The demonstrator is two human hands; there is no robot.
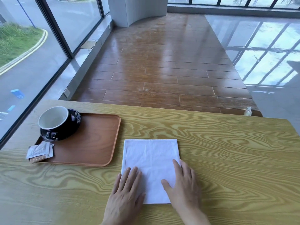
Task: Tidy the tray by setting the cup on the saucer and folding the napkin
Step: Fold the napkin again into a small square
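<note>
A white napkin [151, 161] lies flat on the wooden table [227, 151], just right of the brown tray [95, 143], as a folded rectangle. My left hand [125, 194] rests palm down on its near left corner, fingers spread. My right hand [184, 187] presses flat on its near right edge. A black cup [55, 121] with a white inside sits on a black saucer [73, 127] at the tray's far left corner.
Several sugar packets [39, 151] lie at the tray's near left corner, partly over its rim. A window wall runs along the left. Beyond the table's far edge is wood floor, with a small bottle [248, 111] there.
</note>
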